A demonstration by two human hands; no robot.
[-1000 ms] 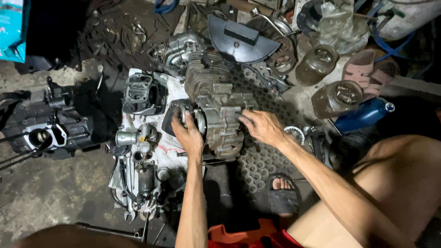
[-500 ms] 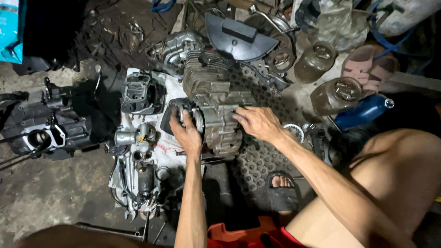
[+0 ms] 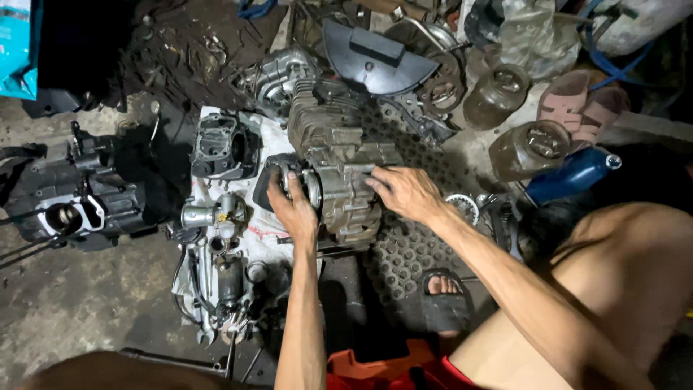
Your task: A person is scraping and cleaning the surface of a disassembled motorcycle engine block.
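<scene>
A greasy grey engine block (image 3: 339,162) with cooling fins stands on a black perforated rubber mat (image 3: 404,253) on the floor. My left hand (image 3: 292,209) grips the block's left side, fingers curled around a round metal part there. My right hand (image 3: 404,191) presses flat against the block's right side, fingers spread over the casing. My foot in a black sandal (image 3: 442,300) rests on the mat just below the block.
A white cloth (image 3: 238,238) left of the block carries a black cylinder head (image 3: 220,148), a carburettor (image 3: 213,213) and wrenches. Another black engine case (image 3: 68,195) lies far left. Two brown jars (image 3: 530,148), a blue bottle (image 3: 574,173) and pink sandals (image 3: 577,101) sit at right.
Both hands have stayed on the engine block. The view has shifted slightly; the block and hands sit a little higher in the picture.
</scene>
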